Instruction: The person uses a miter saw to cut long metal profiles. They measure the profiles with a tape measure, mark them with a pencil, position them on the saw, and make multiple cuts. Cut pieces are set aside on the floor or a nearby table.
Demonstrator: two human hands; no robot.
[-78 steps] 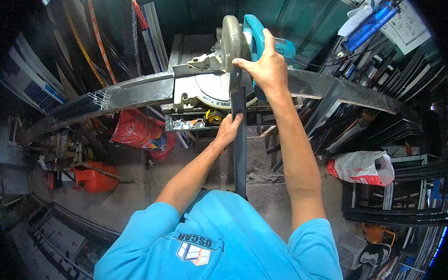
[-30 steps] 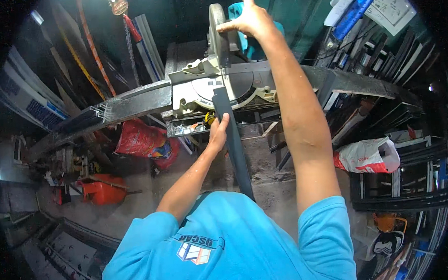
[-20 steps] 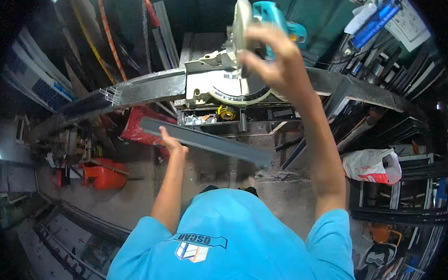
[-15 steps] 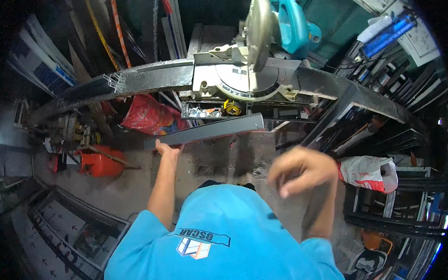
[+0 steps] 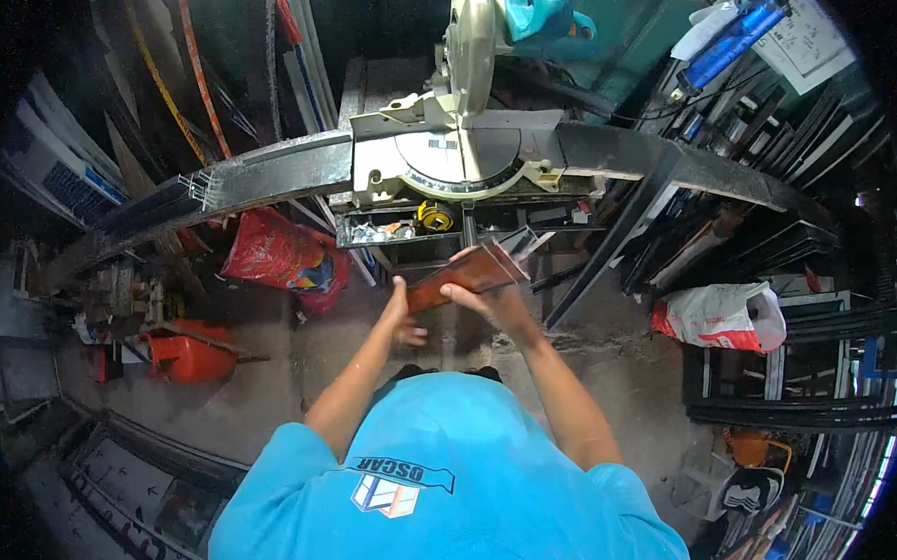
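The short, straight profile (image 5: 478, 275), its reddish-brown face turned up, was held aslant in front of the person's body, its right end higher than its left. The right hand (image 5: 497, 304) had closed on it, thumb across the near edge and fingers underneath. The left hand (image 5: 397, 308) was at the other end, thumb raised and fingers loosely curled — from where I stood, I couldn't tell whether it gripped or merely touched. Just beyond lay a shallow tray (image 5: 377, 241) with a yellow-and-black tape measure (image 5: 434, 217), and above that stood the mitre saw (image 5: 475, 54) — head up, its turntable (image 5: 435, 158) bare.
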